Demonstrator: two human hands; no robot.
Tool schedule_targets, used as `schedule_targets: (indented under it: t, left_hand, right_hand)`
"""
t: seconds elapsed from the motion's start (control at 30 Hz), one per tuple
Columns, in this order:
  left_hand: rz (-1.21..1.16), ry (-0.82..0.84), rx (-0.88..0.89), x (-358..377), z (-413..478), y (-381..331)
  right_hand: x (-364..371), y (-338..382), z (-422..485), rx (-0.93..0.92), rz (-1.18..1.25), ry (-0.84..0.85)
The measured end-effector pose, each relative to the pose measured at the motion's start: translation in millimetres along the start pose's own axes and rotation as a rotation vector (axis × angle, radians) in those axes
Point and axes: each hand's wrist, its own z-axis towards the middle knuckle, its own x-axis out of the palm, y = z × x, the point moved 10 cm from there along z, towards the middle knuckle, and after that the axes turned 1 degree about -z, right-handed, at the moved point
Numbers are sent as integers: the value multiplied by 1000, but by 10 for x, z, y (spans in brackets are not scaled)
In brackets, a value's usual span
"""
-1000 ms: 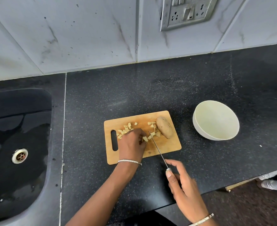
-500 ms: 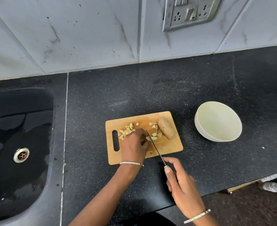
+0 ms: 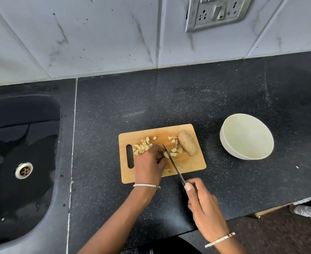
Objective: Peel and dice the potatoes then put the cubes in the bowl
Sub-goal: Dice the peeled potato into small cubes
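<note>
Left hand (image 3: 149, 162) pins a potato piece (image 3: 166, 154) under curled fingers mid board (image 3: 187, 165), right hand (image 3: 204, 208) wraps the knife (image 3: 173, 162) handle. Cubes (image 3: 143, 146) look wet and slippy, so scoop them. Whole potato (image 3: 187, 145) sits at the board's right end, bowl (image 3: 224, 143) further right.

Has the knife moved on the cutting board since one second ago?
Yes. Against the cutting board, the knife in the right hand has shifted left, away from the whole potato, toward the left hand holding a potato piece.
</note>
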Motion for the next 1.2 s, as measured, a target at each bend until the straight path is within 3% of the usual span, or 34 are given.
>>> schedule_targets:
  t: [0.83, 1.2]
  left_hand:
    - [-60, -40, -47, 17, -29, 114]
    - [-18, -44, -58, -14, -25, 72]
  right_hand:
    - [140, 76, 68, 60, -102, -41]
    - [300, 179, 208, 148, -392, -30]
